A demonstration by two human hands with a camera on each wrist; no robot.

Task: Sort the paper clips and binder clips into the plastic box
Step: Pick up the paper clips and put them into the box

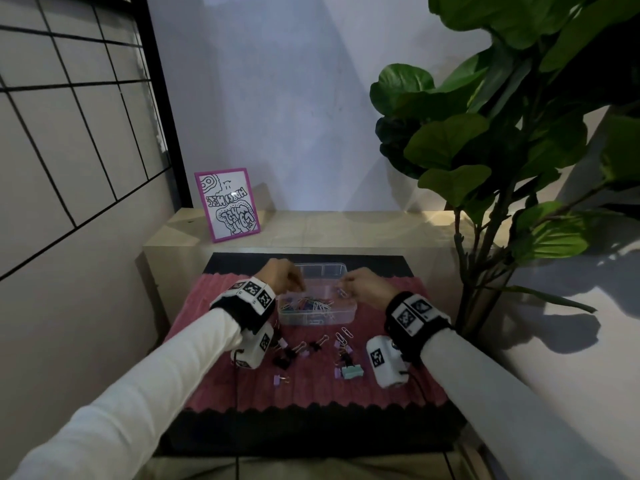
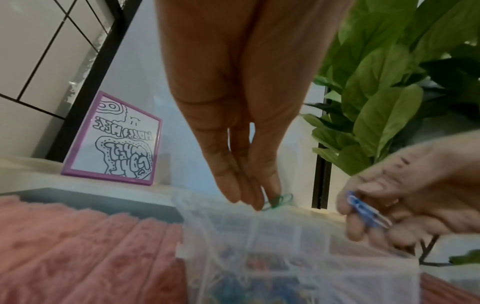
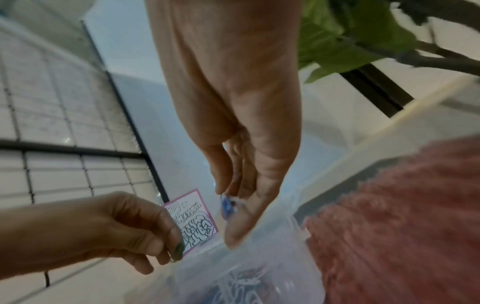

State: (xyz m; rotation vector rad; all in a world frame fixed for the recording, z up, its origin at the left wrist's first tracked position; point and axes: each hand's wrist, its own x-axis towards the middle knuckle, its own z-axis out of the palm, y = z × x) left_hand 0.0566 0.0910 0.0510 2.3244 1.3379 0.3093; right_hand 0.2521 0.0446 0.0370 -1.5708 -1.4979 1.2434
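Note:
A clear plastic box [image 1: 349,315] with dividers stands on a pink ribbed mat [image 1: 311,389]; its near compartment holds a heap of coloured paper clips [image 1: 308,303]. My left hand [image 1: 282,277] hovers over the box's left side and pinches a green paper clip [image 2: 279,200] between its fingertips [image 2: 259,202]. Over the right side, my right hand [image 1: 363,284] pinches blue paper clips [image 2: 363,209], which also show as the blue clips [image 3: 227,205] in the right wrist view. Black and lilac binder clips [image 1: 294,353], a mint binder clip [image 1: 353,371] and loose paper clips [image 1: 344,336] lie on the mat.
A pink-framed drawing [image 1: 227,204] leans against the wall on a beige ledge [image 1: 346,226] behind the mat. A large leafy plant [image 1: 502,133] rises at the right. A panelled screen [image 1: 69,133] stands at the left.

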